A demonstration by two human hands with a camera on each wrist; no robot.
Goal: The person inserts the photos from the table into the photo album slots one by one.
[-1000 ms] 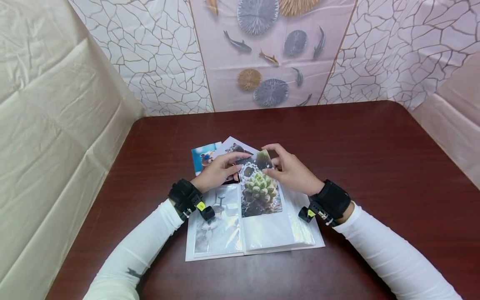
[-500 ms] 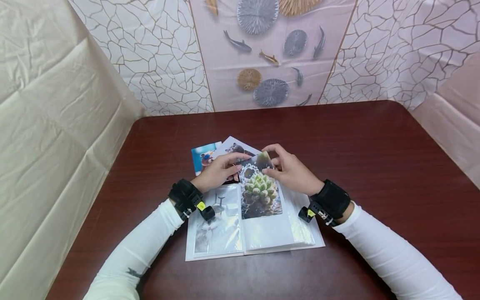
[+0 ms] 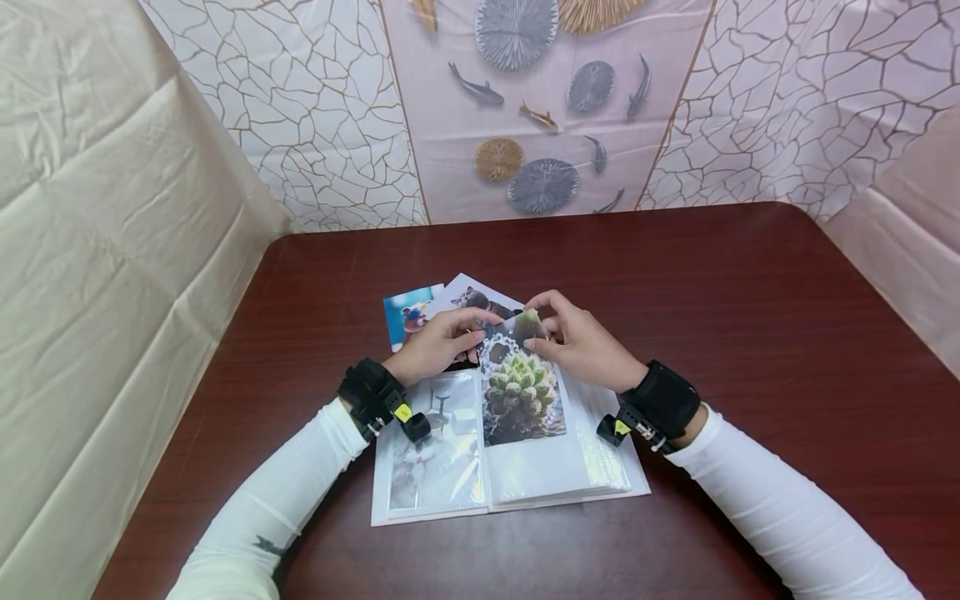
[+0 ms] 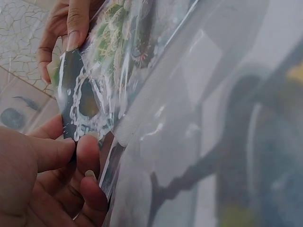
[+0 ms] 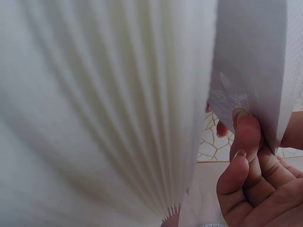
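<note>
A photo of a green succulent (image 3: 522, 383) lies upright over the right page of an open photo album (image 3: 536, 475). Its lower part sits inside a clear plastic pocket (image 4: 142, 94), while the top end sticks out. My left hand (image 3: 433, 340) pinches the photo's upper left edge between thumb and fingers, close to the pocket's mouth. At the upper right corner, my right hand (image 3: 579, 337) pinches the same photo. In the right wrist view, the right hand's fingers (image 5: 246, 137) curl against pale page sheets. The left page (image 3: 435, 467) holds a greyish picture under plastic.
Behind the left hand lie loose photos, one with a blue background (image 3: 397, 312) and one showing a dark-furred animal (image 3: 471, 296). They overlap on the dark red table (image 3: 675, 267). Patterned cloth (image 3: 337, 108) hangs behind the table's far edge.
The succulent photo has slid a little toward the near edge of the album, deeper into the pocket. Both hands stay nearly in place.
</note>
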